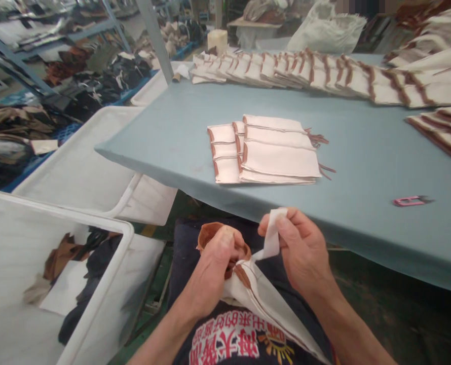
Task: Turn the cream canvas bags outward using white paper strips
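Over my lap, my left hand [220,258] grips a cream fabric piece with brown edging [273,304] near its top end. A curled brown strip [210,232] rises beside the left fingers. My right hand [303,243] pinches a narrow white strip [271,238] between thumb and fingers, up by the table edge. The strip runs down to the top of the cream piece; how it joins there I cannot make out. Just beyond my hands, a small stack of cream pieces with brown edges [278,157] lies on the table, thin brown ties sticking out at its right.
Pink-handled thread snips [411,201] lie on the blue-green table [164,121] at right. A long row of overlapping cream pieces [324,76] runs along the far side. White bins [128,238] stand at left, the nearest holding brown and dark scraps. A metal post [155,40] rises at the table's far-left corner.
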`<state>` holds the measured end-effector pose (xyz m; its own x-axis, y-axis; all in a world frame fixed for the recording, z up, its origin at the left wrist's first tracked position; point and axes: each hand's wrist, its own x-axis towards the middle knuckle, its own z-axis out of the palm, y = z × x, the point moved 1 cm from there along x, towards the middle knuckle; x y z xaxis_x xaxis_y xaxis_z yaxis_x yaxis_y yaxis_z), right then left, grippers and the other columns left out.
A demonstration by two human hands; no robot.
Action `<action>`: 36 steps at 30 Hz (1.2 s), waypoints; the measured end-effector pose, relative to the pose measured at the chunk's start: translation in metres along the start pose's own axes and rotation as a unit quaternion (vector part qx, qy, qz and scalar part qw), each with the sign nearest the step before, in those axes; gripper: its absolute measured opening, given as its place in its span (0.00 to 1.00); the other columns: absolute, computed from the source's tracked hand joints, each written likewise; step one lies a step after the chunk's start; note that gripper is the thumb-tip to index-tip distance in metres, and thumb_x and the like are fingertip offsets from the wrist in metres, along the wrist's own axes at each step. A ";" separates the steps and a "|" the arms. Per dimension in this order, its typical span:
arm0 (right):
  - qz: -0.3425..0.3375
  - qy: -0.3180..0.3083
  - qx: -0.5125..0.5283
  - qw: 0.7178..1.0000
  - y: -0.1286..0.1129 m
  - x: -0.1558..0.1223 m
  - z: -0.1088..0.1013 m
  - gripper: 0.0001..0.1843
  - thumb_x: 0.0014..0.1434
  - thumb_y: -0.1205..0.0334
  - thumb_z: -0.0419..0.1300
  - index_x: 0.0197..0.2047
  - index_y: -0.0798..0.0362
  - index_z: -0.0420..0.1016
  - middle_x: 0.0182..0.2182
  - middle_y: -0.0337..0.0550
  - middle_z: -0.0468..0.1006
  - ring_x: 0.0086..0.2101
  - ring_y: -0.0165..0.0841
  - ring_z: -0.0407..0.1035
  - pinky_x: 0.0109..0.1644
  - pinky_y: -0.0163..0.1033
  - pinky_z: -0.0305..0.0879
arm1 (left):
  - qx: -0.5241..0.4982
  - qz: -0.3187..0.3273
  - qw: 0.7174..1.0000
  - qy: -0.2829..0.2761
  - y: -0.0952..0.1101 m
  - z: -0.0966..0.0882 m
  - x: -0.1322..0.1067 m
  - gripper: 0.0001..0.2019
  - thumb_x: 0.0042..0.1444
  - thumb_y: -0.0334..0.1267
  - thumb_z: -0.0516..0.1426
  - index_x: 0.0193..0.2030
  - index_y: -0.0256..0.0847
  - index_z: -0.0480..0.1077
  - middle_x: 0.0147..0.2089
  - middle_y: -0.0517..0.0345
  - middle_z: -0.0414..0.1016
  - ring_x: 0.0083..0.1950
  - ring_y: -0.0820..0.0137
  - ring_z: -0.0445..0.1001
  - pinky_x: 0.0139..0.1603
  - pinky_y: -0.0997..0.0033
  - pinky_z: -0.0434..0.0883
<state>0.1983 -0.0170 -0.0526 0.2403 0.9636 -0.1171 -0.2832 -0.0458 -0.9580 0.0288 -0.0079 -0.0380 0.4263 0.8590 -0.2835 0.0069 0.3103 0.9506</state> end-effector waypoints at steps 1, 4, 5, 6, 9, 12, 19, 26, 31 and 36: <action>-0.001 -0.005 0.003 1.000 0.002 0.001 -0.004 0.17 0.66 0.46 0.65 0.38 0.51 0.74 0.25 0.35 0.76 0.24 0.25 0.65 0.28 0.30 0.63 | -0.036 -0.006 0.999 0.010 -0.006 -0.001 0.000 0.26 0.70 0.64 0.43 0.39 0.42 0.65 0.32 0.61 0.68 0.29 0.71 0.64 0.30 0.73 0.61; 0.044 -0.048 -0.010 0.998 0.004 -0.004 -0.016 0.18 0.65 0.46 0.67 0.37 0.51 0.71 0.18 0.30 0.68 0.19 0.24 0.58 0.23 0.29 0.56 | -0.069 0.017 0.997 0.030 -0.021 -0.004 0.003 0.29 0.70 0.64 0.42 0.30 0.41 0.60 0.27 0.62 0.65 0.27 0.73 0.60 0.29 0.72 0.58; 0.065 -0.057 -0.019 0.996 0.003 -0.008 -0.020 0.19 0.64 0.45 0.67 0.37 0.51 0.70 0.18 0.30 0.67 0.18 0.23 0.56 0.22 0.29 0.53 | -0.063 0.027 0.997 0.033 -0.024 -0.005 0.003 0.30 0.71 0.63 0.40 0.27 0.41 0.58 0.26 0.62 0.63 0.27 0.72 0.60 0.29 0.72 0.57; 0.082 -0.062 -0.028 0.994 0.002 -0.012 -0.023 0.20 0.64 0.44 0.67 0.37 0.51 0.70 0.18 0.29 0.66 0.18 0.23 0.55 0.21 0.29 0.50 | -0.054 0.034 0.997 0.032 -0.027 -0.006 0.003 0.31 0.72 0.61 0.39 0.25 0.41 0.56 0.25 0.61 0.62 0.27 0.72 0.59 0.29 0.71 0.56; 0.117 -0.066 -0.046 0.990 0.002 -0.021 -0.029 0.22 0.63 0.41 0.66 0.36 0.52 0.69 0.17 0.28 0.63 0.18 0.22 0.50 0.21 0.29 0.47 | -0.007 0.050 0.999 0.017 -0.031 -0.009 0.001 0.27 0.72 0.54 0.43 0.24 0.41 0.55 0.25 0.61 0.62 0.28 0.72 0.59 0.28 0.70 0.54; 0.167 -0.092 -0.052 0.980 0.011 -0.027 -0.029 0.24 0.61 0.39 0.67 0.35 0.52 0.69 0.17 0.27 0.60 0.19 0.22 0.48 0.22 0.29 0.46 | 0.036 0.057 0.998 -0.018 -0.026 -0.012 -0.005 0.19 0.64 0.48 0.54 0.26 0.41 0.59 0.27 0.60 0.66 0.30 0.71 0.63 0.31 0.71 0.57; 0.210 -0.091 -0.077 0.970 0.031 -0.031 -0.033 0.26 0.60 0.36 0.65 0.35 0.52 0.67 0.17 0.26 0.58 0.19 0.22 0.46 0.22 0.30 0.43 | 0.168 -0.045 0.981 -0.091 -0.017 -0.018 -0.013 0.11 0.62 0.42 0.57 0.32 0.37 0.69 0.30 0.59 0.70 0.31 0.72 0.63 0.32 0.71 0.59; 0.100 -0.143 -0.329 0.928 0.003 -0.039 -0.025 0.16 0.66 0.50 0.58 0.33 0.52 0.74 0.23 0.35 0.70 0.24 0.29 0.61 0.27 0.33 0.53 | 0.105 -0.043 0.993 -0.031 -0.017 -0.031 -0.005 0.15 0.65 0.46 0.59 0.37 0.35 0.76 0.37 0.54 0.76 0.37 0.70 0.70 0.38 0.72 0.66; 0.045 -0.167 -0.357 0.918 -0.028 -0.041 -0.011 0.17 0.69 0.51 0.56 0.32 0.51 0.75 0.19 0.32 0.66 0.21 0.27 0.58 0.24 0.34 0.50 | 0.014 -0.009 0.999 -0.039 0.003 -0.029 0.001 0.15 0.64 0.47 0.62 0.39 0.35 0.81 0.40 0.53 0.78 0.37 0.71 0.73 0.39 0.74 0.68; -0.022 -0.152 -0.361 0.920 -0.052 -0.022 0.001 0.13 0.67 0.56 0.58 0.33 0.50 0.78 0.23 0.35 0.77 0.23 0.29 0.66 0.26 0.33 0.58 | -0.032 -0.013 0.997 -0.066 0.017 -0.023 0.009 0.16 0.61 0.48 0.64 0.36 0.34 0.81 0.28 0.60 0.71 0.26 0.79 0.59 0.26 0.78 0.56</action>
<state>0.2064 -0.0356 0.0002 -0.0653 0.9928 -0.1001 0.4372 -0.0617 -0.8972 0.0120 0.0141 -0.0273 0.5416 0.7911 -0.2843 -0.0373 0.3605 0.9320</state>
